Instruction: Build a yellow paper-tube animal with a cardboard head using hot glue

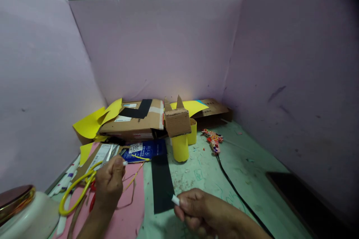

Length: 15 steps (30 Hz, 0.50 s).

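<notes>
My left hand (pixel 110 183) is closed in a pinch around a small white stick-like piece (pixel 125 163), above a pink paper sheet (pixel 131 209). My right hand (pixel 196 207) is closed too, holding another small white piece (pixel 175 200) at the lower edge of a black paper strip (pixel 162 183). Yellow-handled scissors (pixel 81 186) lie just left of my left hand. A little cardboard box figure with two pointed ears (pixel 176 119) stands on yellow paper tubes (pixel 181 147) farther back.
Flattened cardboard boxes (pixel 137 119) and yellow paper sheets (pixel 92 121) lie along the back wall. A glue gun with a patterned body (pixel 213 140) trails a black cord (pixel 238 194) over the green mat (pixel 241 164). Purple partition walls (pixel 168 44) enclose the desk. A blue packet (pixel 146 150) lies nearby.
</notes>
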Each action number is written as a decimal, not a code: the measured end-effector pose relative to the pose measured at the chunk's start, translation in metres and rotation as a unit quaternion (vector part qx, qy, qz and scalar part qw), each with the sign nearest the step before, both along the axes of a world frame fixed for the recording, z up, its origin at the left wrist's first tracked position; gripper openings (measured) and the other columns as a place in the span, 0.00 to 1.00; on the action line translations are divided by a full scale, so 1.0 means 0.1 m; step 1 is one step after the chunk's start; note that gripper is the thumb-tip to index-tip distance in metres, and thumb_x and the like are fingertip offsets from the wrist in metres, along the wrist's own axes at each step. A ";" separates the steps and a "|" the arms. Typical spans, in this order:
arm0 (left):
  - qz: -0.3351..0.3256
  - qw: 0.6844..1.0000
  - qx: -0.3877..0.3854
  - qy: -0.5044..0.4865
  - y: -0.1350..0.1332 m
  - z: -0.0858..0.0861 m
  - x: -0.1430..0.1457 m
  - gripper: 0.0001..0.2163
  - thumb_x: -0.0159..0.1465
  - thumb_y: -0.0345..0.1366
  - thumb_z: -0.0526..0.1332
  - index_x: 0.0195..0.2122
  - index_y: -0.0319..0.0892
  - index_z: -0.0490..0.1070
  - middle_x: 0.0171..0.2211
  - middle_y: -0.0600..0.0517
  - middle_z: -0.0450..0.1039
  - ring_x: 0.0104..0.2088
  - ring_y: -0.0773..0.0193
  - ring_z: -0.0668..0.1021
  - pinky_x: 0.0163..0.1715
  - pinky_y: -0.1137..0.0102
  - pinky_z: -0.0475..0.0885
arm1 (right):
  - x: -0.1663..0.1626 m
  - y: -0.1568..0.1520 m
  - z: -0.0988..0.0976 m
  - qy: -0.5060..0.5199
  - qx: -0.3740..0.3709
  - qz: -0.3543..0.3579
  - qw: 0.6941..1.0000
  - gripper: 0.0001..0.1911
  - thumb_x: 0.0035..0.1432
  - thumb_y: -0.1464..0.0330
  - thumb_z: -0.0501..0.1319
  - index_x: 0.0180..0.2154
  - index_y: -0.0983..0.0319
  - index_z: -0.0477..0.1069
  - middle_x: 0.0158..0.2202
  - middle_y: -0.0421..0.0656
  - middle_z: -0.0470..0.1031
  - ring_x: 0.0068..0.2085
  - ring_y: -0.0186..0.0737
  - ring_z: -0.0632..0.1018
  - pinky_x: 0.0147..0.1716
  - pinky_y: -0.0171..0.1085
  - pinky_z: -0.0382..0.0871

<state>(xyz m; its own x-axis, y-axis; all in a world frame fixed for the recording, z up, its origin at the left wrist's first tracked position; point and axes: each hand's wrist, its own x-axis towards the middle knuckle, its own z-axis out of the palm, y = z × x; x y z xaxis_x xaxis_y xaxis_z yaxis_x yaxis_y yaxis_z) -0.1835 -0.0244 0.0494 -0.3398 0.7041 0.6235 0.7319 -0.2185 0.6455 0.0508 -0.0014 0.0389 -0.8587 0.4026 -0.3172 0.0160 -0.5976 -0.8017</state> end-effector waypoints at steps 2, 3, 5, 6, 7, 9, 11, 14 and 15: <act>0.008 0.999 -0.036 0.016 0.02 0.07 -0.01 0.17 0.65 0.38 0.49 0.18 0.46 0.54 0.15 0.58 0.54 0.18 0.67 0.61 0.21 0.70 0.53 | -0.01 0.00 0.00 0.025 -0.021 -0.011 0.999 0.22 0.46 0.51 0.67 0.26 0.62 0.66 0.13 0.27 0.54 0.12 0.22 0.48 0.07 0.25 0.38; -0.003 0.998 -0.053 0.025 0.02 0.08 0.02 0.17 0.64 0.39 0.50 0.18 0.46 0.55 0.16 0.57 0.57 0.19 0.66 0.63 0.22 0.70 0.55 | -0.02 0.00 0.00 0.030 -0.030 -0.013 0.999 0.22 0.45 0.50 0.67 0.27 0.62 0.66 0.13 0.27 0.54 0.12 0.22 0.47 0.07 0.25 0.37; -0.033 0.996 -0.082 0.026 0.03 0.08 0.09 0.15 0.63 0.40 0.51 0.19 0.45 0.61 0.18 0.56 0.62 0.21 0.65 0.67 0.24 0.70 0.59 | -0.02 0.01 -0.02 0.027 -0.034 -0.017 0.999 0.22 0.45 0.50 0.67 0.29 0.62 0.68 0.14 0.28 0.55 0.12 0.22 0.47 0.07 0.25 0.37; -0.036 0.995 -0.096 0.012 0.03 0.07 0.11 0.15 0.63 0.41 0.51 0.20 0.45 0.63 0.18 0.55 0.63 0.22 0.64 0.68 0.24 0.71 0.60 | -0.02 0.02 -0.03 0.026 -0.031 -0.019 0.999 0.22 0.46 0.50 0.67 0.30 0.62 0.69 0.13 0.28 0.56 0.12 0.22 0.47 0.07 0.26 0.37; -0.035 0.993 -0.111 -0.006 0.03 0.06 0.14 0.14 0.62 0.43 0.51 0.21 0.45 0.64 0.17 0.56 0.63 0.21 0.64 0.68 0.24 0.71 0.60 | -0.02 0.03 -0.05 0.026 -0.027 -0.022 0.999 0.22 0.46 0.51 0.67 0.30 0.63 0.70 0.13 0.28 0.57 0.12 0.22 0.47 0.06 0.26 0.37; -0.030 0.989 -0.141 -0.034 0.03 0.04 0.15 0.14 0.61 0.45 0.52 0.22 0.44 0.65 0.15 0.57 0.60 0.19 0.65 0.66 0.22 0.71 0.59 | -0.01 0.04 -0.07 0.036 -0.024 -0.029 0.999 0.22 0.46 0.51 0.68 0.31 0.64 0.71 0.13 0.28 0.57 0.11 0.22 0.47 0.06 0.26 0.38; -0.032 0.984 -0.165 -0.057 0.03 0.04 0.16 0.16 0.60 0.48 0.52 0.22 0.44 0.64 0.14 0.58 0.57 0.18 0.66 0.63 0.20 0.72 0.57 | -0.01 0.04 -0.07 0.048 -0.026 -0.033 0.998 0.22 0.46 0.52 0.67 0.32 0.65 0.72 0.13 0.29 0.58 0.11 0.22 0.48 0.05 0.26 0.39; -0.049 0.978 -0.177 -0.101 0.02 0.05 0.17 0.18 0.59 0.51 0.52 0.21 0.44 0.63 0.14 0.59 0.55 0.17 0.68 0.61 0.19 0.73 0.55 | -0.02 0.02 -0.02 0.041 -0.024 -0.040 0.998 0.22 0.47 0.52 0.67 0.32 0.65 0.73 0.13 0.29 0.57 0.11 0.22 0.47 0.06 0.26 0.38; -0.056 0.976 -0.175 -0.116 0.02 0.05 0.18 0.18 0.58 0.51 0.53 0.21 0.43 0.63 0.14 0.59 0.55 0.17 0.68 0.60 0.18 0.73 0.54 | -0.02 0.02 -0.01 0.034 -0.023 -0.045 0.998 0.21 0.47 0.53 0.67 0.32 0.65 0.73 0.13 0.29 0.57 0.11 0.22 0.47 0.06 0.26 0.38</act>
